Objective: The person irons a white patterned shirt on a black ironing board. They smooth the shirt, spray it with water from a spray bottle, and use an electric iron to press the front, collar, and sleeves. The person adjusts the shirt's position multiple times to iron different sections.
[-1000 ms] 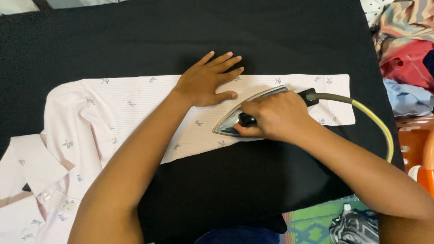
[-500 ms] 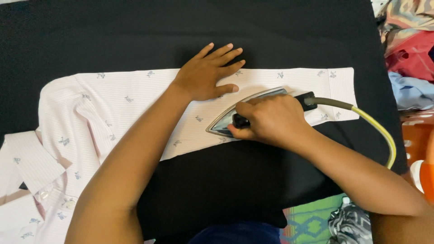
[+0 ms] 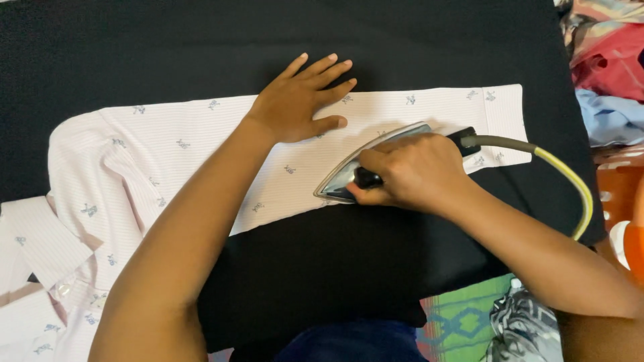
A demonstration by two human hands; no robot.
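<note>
Ironing a shirt sleeve on a black cloth
Right hand (image 3: 416, 171) grips the iron (image 3: 365, 167) mid-sleeve (image 3: 376, 127); left hand (image 3: 298, 104) lies flat, fingers spread: best keep fabric taut ahead of the tip

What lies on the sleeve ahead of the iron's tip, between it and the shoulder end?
The left hand lies flat on the sleeve, up and left of the iron held in the right hand. Straight ahead of the tip, only bare fabric shows.
</note>
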